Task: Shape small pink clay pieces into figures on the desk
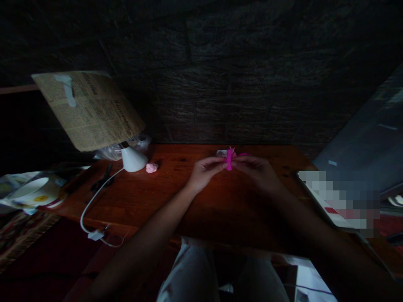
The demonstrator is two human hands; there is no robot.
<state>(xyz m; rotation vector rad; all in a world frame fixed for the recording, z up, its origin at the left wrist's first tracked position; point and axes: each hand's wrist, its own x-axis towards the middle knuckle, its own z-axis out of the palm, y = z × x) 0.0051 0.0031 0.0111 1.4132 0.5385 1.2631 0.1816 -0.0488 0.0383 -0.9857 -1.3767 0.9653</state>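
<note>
Between my two hands, above the back part of the wooden table (pixel 170 197), is a bright pink piece of what looks like modelling clay (pixel 229 160), upright and flattened. Fingers and thumb of my left hand (pixel 204 170) pinch it from the left. My right hand (pixel 255 167) pinches it from the right. Just behind the fingers lie more pink material (pixel 244 154) and a small whitish thing (pixel 221 153), both partly hidden. A pale pink lump (pixel 151 167) sits on the table to the left, apart from my hands.
Beside the pale lump stands a lamp with a white base (pixel 134 160) and newsprint shade (pixel 91 111). Its white cord (pixel 91 205) hangs over the front edge. Dark scissors (pixel 102 182) lie near it. A white tub (pixel 34 193) is far left; a blurred-out flat object (pixel 340 205) lies right.
</note>
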